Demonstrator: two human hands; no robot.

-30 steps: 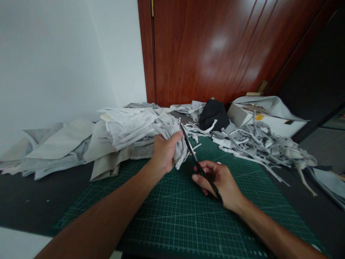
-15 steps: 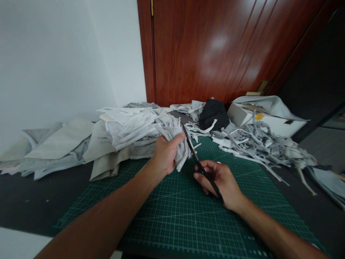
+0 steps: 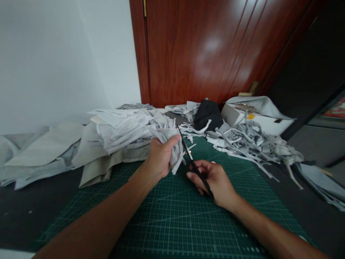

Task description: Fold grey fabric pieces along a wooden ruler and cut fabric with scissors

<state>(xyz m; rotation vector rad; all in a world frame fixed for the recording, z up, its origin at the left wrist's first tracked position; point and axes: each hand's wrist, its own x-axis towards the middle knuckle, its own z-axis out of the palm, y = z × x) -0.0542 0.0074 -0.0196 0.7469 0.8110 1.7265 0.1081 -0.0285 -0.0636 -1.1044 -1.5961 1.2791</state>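
My left hand pinches a piece of grey fabric whose folded layers hang past the fingers, over the mat. In my right hand is a pair of black-handled scissors, its blades pointing up and away along the fabric's right edge. How far the blades are apart is hard to make out. Both hands are above a green cutting mat with a printed grid. Just behind the left hand lies a heap of pale grey cloth.
More flat fabric pieces spread to the left. At the right are a tangle of cut strips, a black cloth item and a white box. A reddish wooden door and a white wall stand behind.
The whole view has shifted, so everything sits slightly further left. Both hands keep their holds, and the scissors stay beside the fabric's edge.
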